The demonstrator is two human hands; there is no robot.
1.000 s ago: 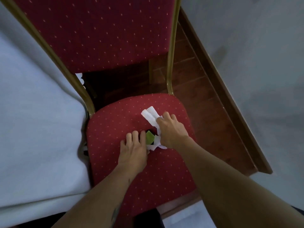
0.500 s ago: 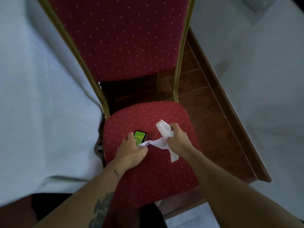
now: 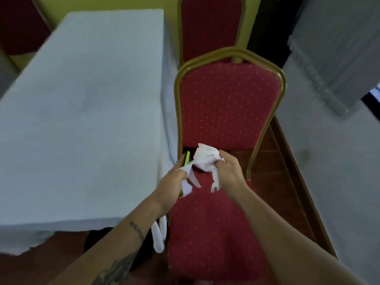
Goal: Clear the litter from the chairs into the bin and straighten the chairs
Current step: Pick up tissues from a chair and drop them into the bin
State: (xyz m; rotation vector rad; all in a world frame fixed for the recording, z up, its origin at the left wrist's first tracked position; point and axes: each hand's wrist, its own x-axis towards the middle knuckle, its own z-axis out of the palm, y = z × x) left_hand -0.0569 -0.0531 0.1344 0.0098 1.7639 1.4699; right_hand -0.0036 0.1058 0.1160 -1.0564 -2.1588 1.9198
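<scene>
A red dotted chair [image 3: 213, 233] with a gold frame stands right in front of me. Above its seat my right hand [image 3: 228, 171] grips a crumpled wad of white tissue [image 3: 205, 158]. My left hand [image 3: 172, 186] holds a small green-faced item [image 3: 187, 158] edge-on, together with loose white tissue strips [image 3: 186, 187] that trail down from it. The two hands are close together, level with the gap under the chair's backrest [image 3: 228, 108]. No litter shows on the visible part of the seat. No bin is in view.
A table under a white cloth [image 3: 82, 112] runs along the chair's left side, its cloth hanging against the chair. A second red chair [image 3: 209, 27] stands behind the first. Wooden floor [image 3: 273, 165] and a grey-white covered surface [image 3: 333, 151] lie to the right.
Both hands have lifted off the seat with the tissue and the green item. The view has tilted up, so the backrest and the second chair behind now show.
</scene>
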